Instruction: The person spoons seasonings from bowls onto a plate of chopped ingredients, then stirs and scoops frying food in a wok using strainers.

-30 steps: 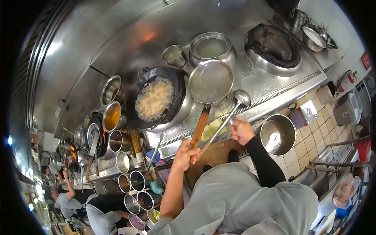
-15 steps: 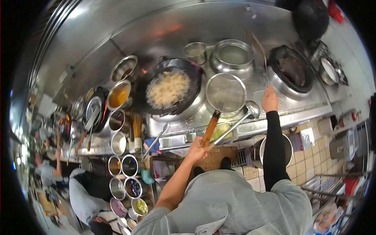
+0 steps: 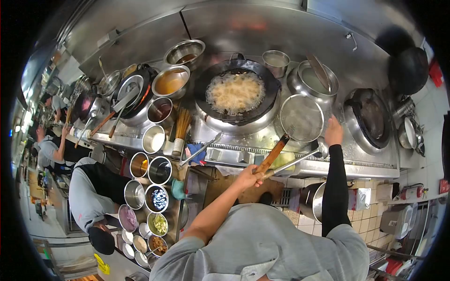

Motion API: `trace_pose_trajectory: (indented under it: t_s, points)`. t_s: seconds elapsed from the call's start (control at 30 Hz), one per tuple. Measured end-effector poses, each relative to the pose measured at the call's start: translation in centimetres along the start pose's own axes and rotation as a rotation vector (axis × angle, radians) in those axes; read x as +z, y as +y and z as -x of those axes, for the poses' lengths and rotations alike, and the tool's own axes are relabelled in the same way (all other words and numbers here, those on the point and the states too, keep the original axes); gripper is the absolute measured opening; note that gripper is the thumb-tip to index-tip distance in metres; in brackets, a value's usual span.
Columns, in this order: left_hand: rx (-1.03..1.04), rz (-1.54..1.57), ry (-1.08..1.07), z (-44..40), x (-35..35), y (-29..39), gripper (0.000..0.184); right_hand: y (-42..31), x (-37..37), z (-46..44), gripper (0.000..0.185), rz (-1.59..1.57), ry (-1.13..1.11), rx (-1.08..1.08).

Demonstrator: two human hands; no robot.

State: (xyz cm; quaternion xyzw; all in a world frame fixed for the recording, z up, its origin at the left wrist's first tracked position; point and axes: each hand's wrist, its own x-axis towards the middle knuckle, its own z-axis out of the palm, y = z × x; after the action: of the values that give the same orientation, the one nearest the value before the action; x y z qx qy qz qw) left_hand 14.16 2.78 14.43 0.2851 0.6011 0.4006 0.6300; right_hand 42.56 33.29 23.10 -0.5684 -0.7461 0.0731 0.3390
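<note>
The left hand (image 3: pixel 251 177) wraps around the handles of the strainer (image 3: pixel 302 118), at its 1 o'clock, and the ladle (image 3: pixel 322 148), at 2; a firm grip should stop them twisting near the bubbling wok (image 3: pixel 204 89) at 12. The right hand (image 3: pixel 334 131) is curled, its hold on the flat-bladed tool (image 3: pixel 318 72) at its 11 o'clock impossible to tell.

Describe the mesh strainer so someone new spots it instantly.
Find the big black wok with frothing, pale golden contents. Just right of it is the strainer, a broad disc whose wooden handle slants down into the person's left hand. Unlike the ladle held alongside, with its small metal bowl, the strainer has a wide, see-through mesh head.
</note>
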Motion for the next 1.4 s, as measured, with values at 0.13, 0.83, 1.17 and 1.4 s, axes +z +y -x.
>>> trace_pose_trajectory:
  t_s: [0.13, 0.83, 1.17, 1.4]
  points:
    - [-0.059, 0.151, -0.002, 0.9, -0.5, -0.4, 0.049, -7.9, 1.4, 0.0, 0.043, -0.331, -0.124, -0.179]
    - [-0.206, 0.394, 0.512, 10.3, -13.5, -16.5, 0.019, -24.5, 10.2, -3.4, 0.026, -0.870, -0.783, 0.604]
    - [-0.119, 0.533, 0.520, 3.5, -15.6, -16.1, 0.026, -24.1, 13.6, -1.3, 0.009, -1.280, -1.000, 0.800]
    - [-0.182, 0.610, 0.536, -1.5, -16.0, -13.4, 0.049, -21.7, 7.7, 1.7, 0.023, -1.568, -1.095, 0.874]
